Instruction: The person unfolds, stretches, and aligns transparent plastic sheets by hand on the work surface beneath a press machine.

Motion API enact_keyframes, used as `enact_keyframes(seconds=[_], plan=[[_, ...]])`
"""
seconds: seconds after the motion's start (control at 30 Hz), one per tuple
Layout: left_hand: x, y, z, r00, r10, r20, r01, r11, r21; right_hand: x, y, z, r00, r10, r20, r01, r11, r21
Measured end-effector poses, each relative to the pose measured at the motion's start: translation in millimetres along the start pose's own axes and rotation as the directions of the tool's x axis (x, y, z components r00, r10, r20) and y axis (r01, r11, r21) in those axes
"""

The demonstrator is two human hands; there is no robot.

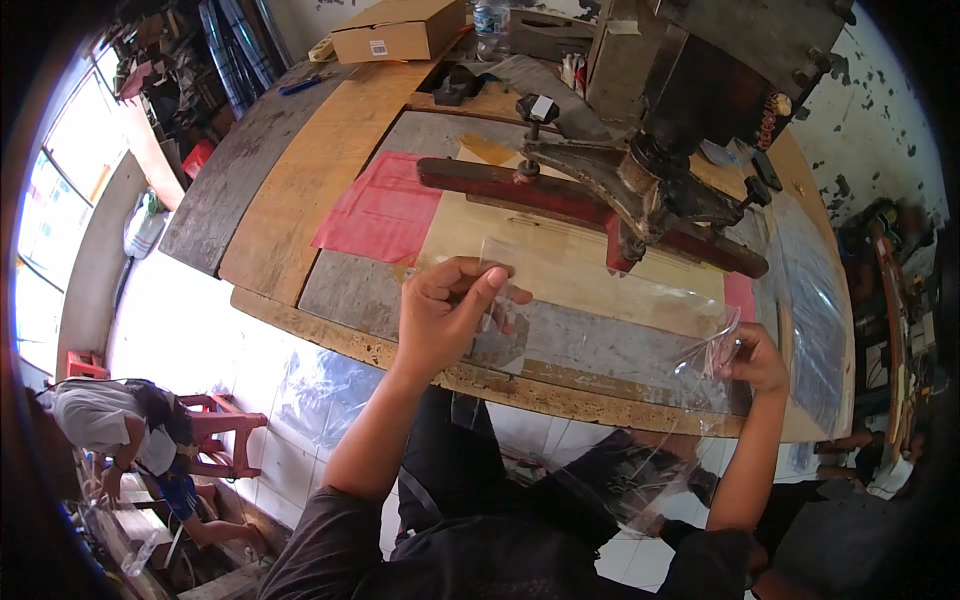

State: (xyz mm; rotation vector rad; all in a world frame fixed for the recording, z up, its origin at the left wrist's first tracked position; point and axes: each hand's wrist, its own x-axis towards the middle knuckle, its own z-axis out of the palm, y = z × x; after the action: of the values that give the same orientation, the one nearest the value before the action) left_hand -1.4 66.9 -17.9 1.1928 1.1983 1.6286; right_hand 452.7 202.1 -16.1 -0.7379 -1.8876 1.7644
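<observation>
A clear plastic sheet [620, 310] stretches between my two hands, above the front part of the worktable. My left hand [455, 305] pinches its left edge between thumb and fingers. At the right, my right hand [752, 360] grips a bunched part of the sheet, and some of the film hangs below the table edge. Just beyond the hands stands a heavy press with a long dark red bar [590, 215] across it. Under the bar lie a pale yellow board [460, 235] and a red sheet [385, 210].
A cardboard box [398, 30] and a plastic bottle [492, 30] sit at the table's back. Clear film [812, 320] lies along the right side. At lower left, a person [120, 425] bends beside a red stool [225, 435]. More plastic [325, 395] lies on the floor.
</observation>
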Motion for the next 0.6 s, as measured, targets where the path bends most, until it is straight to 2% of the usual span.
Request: enact_keyframes(seconds=[0.27,0.33,0.37,0.43,0.5,0.57,0.6], plan=[[0.5,2.3,4.8,0.999,0.039,0.012,-0.039,0.999,0.004,-1.7,1.8,-1.7,0.999,0.008,-0.039,-0.009,0.999,-0.034],[3.1,2.6,6.3,0.998,-0.042,-0.036,0.046,0.993,0.106,-0.1,-1.0,6.5,0.997,0.012,-0.082,-0.016,0.999,-0.039],[4.2,2.3,8.2,0.999,-0.045,-0.017,0.047,0.995,0.093,7.2,-4.9,18.2,0.984,-0.038,-0.172,0.045,0.998,0.041],[4.8,-1.2,10.0,0.991,-0.098,-0.087,0.114,0.972,0.206,12.7,-14.0,33.4,0.950,-0.068,-0.303,0.102,0.990,0.096],[6.3,-12.5,7.7,0.995,-0.056,-0.084,0.077,0.958,0.277,14.6,-17.7,34.3,0.976,-0.014,-0.219,0.028,0.998,0.058],[8.5,-15.8,4.4,0.996,-0.053,-0.066,0.072,0.943,0.324,18.1,-20.3,35.5,0.970,0.016,-0.243,-0.022,1.000,-0.022],[8.7,-17.5,0.7,0.997,-0.022,-0.079,0.054,0.903,0.426,19.7,-20.4,37.8,0.971,0.042,-0.236,-0.065,0.994,-0.089]])
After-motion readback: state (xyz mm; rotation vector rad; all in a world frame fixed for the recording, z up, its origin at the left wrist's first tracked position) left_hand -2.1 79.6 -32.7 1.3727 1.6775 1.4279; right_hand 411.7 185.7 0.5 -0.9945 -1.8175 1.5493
